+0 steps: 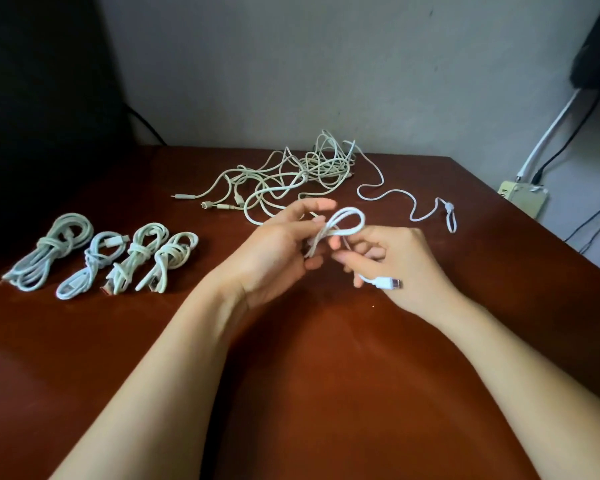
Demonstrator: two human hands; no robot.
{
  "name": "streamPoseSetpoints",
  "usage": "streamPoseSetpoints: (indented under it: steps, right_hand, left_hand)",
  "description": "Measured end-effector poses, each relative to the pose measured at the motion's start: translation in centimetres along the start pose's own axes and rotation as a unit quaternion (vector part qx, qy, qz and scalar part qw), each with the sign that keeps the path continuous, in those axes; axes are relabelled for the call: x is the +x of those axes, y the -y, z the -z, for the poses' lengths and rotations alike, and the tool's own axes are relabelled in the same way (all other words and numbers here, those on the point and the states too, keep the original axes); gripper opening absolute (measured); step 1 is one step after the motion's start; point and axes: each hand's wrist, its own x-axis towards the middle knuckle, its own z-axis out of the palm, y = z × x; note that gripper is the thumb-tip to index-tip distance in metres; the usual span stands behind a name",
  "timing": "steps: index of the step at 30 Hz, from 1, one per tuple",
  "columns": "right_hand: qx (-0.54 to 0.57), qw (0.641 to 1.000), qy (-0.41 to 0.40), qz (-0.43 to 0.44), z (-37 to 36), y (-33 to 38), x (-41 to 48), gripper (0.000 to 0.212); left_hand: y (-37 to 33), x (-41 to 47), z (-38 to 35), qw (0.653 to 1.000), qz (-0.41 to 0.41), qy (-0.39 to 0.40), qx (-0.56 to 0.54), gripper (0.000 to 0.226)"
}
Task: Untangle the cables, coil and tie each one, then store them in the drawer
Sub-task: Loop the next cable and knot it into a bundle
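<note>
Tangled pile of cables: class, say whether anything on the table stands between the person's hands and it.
Nothing visible does. The tangled pile lies just beyond the left hand and right hand, and its nearest loop reaches the left hand. Both hands are busy, though, holding a white cable.

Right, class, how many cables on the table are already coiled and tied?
4, in a row on the left of the table: first bundle outermost, second bundle, third bundle, fourth bundle innermost. None seems hidden.
</note>
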Motion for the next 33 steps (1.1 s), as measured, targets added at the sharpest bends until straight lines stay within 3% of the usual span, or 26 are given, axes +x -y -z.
streamPoseSetpoints:
  steps: [6,9,12,15,17,19,21,24,33]
  right_hand:
    - [0.054,0.998,0.023,-0.025,-0.6,0.7,-0.5,0.015]
    - [0.1,0.992,0.051,-0.065,-0.8,1.4,-0.8,0.028]
    - [0.23,0.964,0.055,-0.119,-1.1,2.2,-0.7,0.038]
    - [0.332,0.931,0.04,-0.149,-0.8,2.7,-0.7,0.02]
    - [0.344,0.927,0.054,-0.137,-0.4,2.6,-0.6,0.017]
    - [0.275,0.953,0.08,-0.099,-0.5,2.7,-0.8,0.017]
    - [0.108,0.991,0.075,-0.015,-0.9,2.3,-1.3,0.015]
    - [-0.075,0.989,0.074,0.104,-1.2,1.5,-1.6,0.01]
    - [-0.118,0.966,0.088,0.213,-1.0,1.0,-1.9,0.007]
  left_hand:
    - [0.0,0.3,0.3,0.997,-0.035,-0.058,0.024,0.029]
    - [0.0,0.3,0.3,0.995,-0.052,-0.088,0.019,0.033]
    - [0.2,0.5,0.3,0.99,-0.071,-0.124,0.015,0.034]
    - [0.4,0.7,0.5,0.984,-0.074,-0.162,0.018,0.033]
    - [0.6,0.8,0.6,0.983,-0.064,-0.167,0.031,0.031]
    - [0.8,0.8,0.7,0.986,-0.048,-0.155,0.042,0.031]
    - [1.0,0.7,0.5,0.987,-0.035,-0.147,0.048,0.032]
    - [1.1,0.6,0.2,0.986,-0.014,-0.145,0.075,0.032]
    - [2.0,0.4,-0.6,0.983,0.01,-0.108,0.149,0.029]
